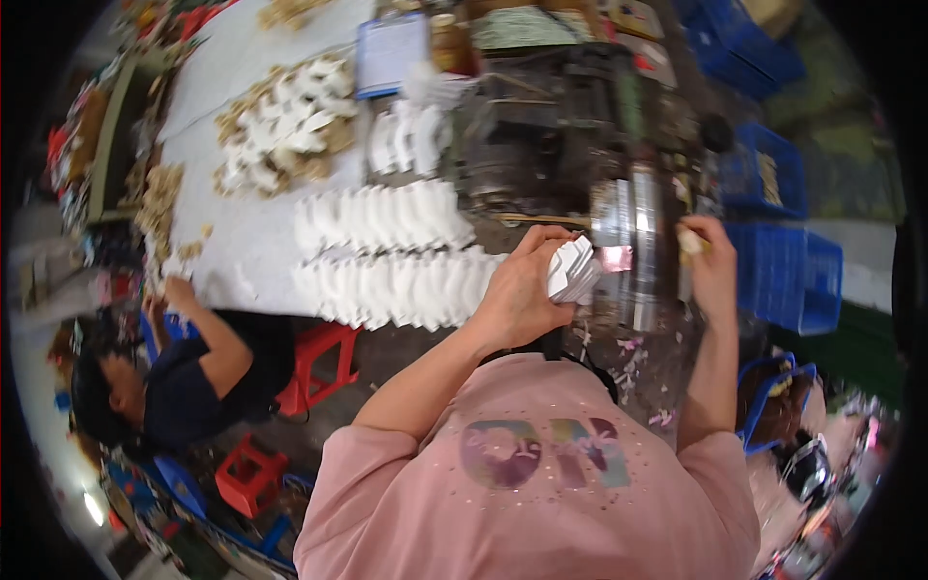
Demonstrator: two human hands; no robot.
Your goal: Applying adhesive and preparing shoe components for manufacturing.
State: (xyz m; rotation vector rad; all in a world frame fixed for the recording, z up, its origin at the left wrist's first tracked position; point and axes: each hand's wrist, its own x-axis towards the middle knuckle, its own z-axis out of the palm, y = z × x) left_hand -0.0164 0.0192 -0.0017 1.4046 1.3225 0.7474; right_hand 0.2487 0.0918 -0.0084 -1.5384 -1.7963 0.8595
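My left hand (522, 295) is closed around a small stack of white folded pieces (577, 271), fanned at their edges. They are held just left of a machine's shiny metal drum (643, 242), beside a pinkish patch on it. Past the drum's other side, my right hand (712, 266) has its fingers curled round a small pale yellow piece (690, 242); whether that is loose or part of the machine I cannot tell. Two long rows of white curved pieces (387, 290) lie on the table to the left, close to my left forearm.
The dark machine body (532, 126) stands ahead. More white pieces (290, 126) lie over tan ones on the white table (193, 106). Blue crates (783, 275) stand at the right. A co-worker (184, 377) sits at the left near red stools (249, 474). Scraps (633, 362) litter the floor.
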